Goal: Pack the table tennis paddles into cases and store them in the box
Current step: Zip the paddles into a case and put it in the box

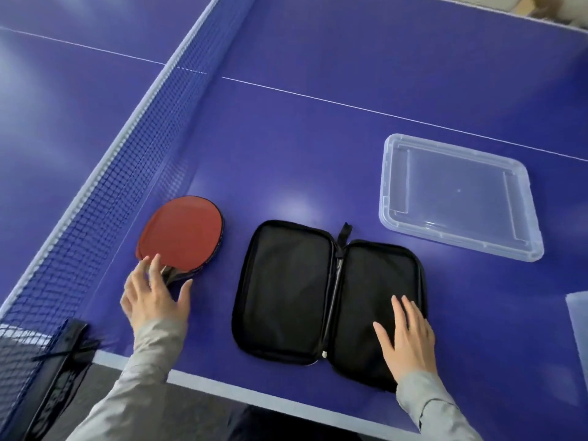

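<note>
A red-faced paddle lies on the blue table beside the net, with what looks like a second paddle stacked under it. My left hand hovers spread over the handle, fingertips at the blade's near edge; the handle is mostly hidden beneath it. A black zip case lies unzipped and spread flat in the middle, nothing inside. My right hand rests flat with straight fingers on the case's right half. A clear plastic box stands at the right with nothing in it.
The net runs diagonally along the left, its black post clamp at the table's near edge. A clear plastic piece, perhaps the box lid, shows at the right border. The table's white near edge runs below the case.
</note>
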A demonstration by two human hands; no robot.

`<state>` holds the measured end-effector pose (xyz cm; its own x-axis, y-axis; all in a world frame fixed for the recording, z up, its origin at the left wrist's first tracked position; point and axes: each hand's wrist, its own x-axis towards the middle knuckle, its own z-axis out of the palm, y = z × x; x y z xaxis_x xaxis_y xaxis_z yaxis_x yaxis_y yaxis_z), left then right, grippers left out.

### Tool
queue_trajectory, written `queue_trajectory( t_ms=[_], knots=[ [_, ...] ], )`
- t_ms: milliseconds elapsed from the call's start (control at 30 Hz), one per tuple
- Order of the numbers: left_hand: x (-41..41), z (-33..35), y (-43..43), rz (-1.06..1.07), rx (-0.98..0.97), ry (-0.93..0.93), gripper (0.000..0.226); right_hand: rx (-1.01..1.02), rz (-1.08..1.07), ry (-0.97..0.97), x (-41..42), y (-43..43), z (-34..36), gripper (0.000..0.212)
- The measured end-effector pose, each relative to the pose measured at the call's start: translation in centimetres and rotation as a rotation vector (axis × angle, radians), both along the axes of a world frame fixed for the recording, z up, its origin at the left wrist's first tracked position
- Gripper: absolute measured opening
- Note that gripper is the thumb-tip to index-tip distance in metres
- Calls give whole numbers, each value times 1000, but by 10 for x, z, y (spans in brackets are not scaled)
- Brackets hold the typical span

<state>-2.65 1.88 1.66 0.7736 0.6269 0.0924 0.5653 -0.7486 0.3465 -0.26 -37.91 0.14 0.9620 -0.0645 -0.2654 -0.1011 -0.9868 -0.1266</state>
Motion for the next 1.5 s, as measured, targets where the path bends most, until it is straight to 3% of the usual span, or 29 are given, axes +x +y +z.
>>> queue_trajectory(
  t_ms=[167,367,533,667,833,900,1000,1300,1500],
  knots=[
    [2,-7,39,200,-220,225,80,-31,-42,-13,-14,-11,4,90],
    [11,-19,52,225,-343,290,52,-94,-67,-45,-25,-17,5,90],
    [8,-25,59,222,-413,222,44,-122,-87,-53,-31,-14,1,59],
    [7,-22,64,244,-453,226,39,-120,-92,-43,-36,-12,2,91],
    [4,-17,68,276,-530,176,31,-135,-97,-52,-43,-9,0,93],
    [4,-15,67,294,-544,153,30,-122,-103,-7,-45,-9,-1,87],
    [2,-10,62,307,-565,130,30,-132,-137,-48,-44,-9,-3,53],
    [2,15,-18,233,-635,58,22,-73,-151,-94,-37,-24,-14,54],
    [8,24,-125,154,-669,66,34,-18,-123,-110,-38,-37,-14,56]
  ],
)
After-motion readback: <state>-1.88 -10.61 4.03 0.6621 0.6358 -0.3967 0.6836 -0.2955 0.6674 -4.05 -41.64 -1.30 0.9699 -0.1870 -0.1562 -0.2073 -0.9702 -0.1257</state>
